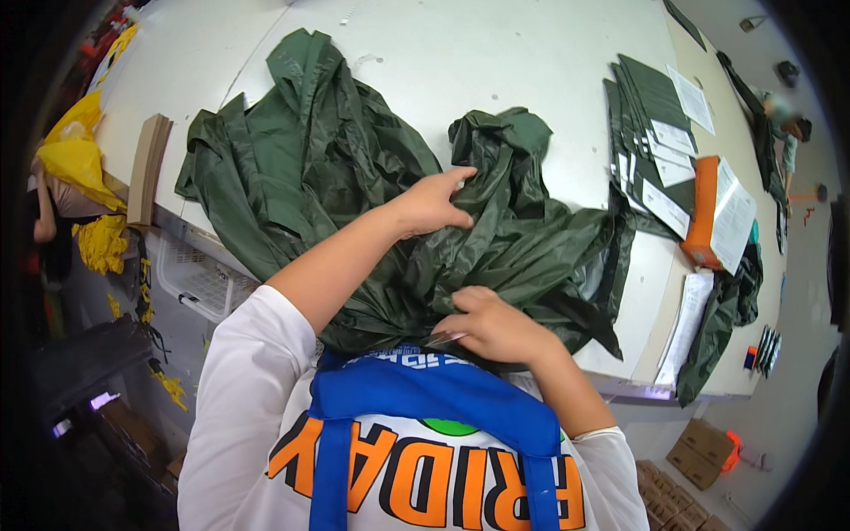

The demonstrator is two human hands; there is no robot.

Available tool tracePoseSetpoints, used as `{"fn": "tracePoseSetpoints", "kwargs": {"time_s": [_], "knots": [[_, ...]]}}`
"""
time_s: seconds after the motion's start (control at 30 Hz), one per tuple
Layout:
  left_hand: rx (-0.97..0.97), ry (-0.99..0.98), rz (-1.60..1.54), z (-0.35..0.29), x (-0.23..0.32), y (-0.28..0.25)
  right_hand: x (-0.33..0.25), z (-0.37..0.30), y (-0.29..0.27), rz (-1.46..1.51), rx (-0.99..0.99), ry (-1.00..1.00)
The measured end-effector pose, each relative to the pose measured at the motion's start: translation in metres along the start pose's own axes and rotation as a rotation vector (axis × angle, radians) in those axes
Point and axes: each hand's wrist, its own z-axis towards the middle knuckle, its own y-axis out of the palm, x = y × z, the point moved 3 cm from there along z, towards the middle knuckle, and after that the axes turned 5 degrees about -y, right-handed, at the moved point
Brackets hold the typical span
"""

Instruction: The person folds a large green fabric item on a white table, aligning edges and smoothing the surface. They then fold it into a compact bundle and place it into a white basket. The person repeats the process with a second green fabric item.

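A large heap of dark green, shiny fabric (310, 168) lies crumpled over the table's near edge and against my apron. My left hand (434, 203) rests on its middle, thumb and fingers apart, beside a bunched-up fold that rises toward the far side. Closer to my body, my right hand (487, 323) is closed low on the cloth. A small, thin metal blade (443, 339) sticks out from its fingers toward the left; the rest of that tool is hidden in the hand.
On the pale table (425, 53), a stack of folded green pieces (651, 97) with white paper slips lies at right. Beside it stand an orange box (705, 208) and papers (683, 327). Cardboard strips (148, 168), a white basket (199, 276) and yellow cloth (75, 142) are at left. Other people are at both sides.
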Motion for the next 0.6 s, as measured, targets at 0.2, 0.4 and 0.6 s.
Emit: {"fn": "tracePoseSetpoints", "kwargs": {"time_s": [0.2, 0.4, 0.6], "knots": [[0.194, 0.587, -0.028, -0.058, 0.019, 0.004, 0.037, -0.042, -0.026, 1.223, 1.02, 0.269], [0.218, 0.705, 0.579, -0.097, 0.007, 0.0, 0.013, 0.008, -0.058, 1.654, 0.983, 0.131], [0.499, 0.479, 0.148, -0.143, 0.022, -0.002, -0.025, 0.032, -0.051, 1.081, 1.158, 0.181]]}}
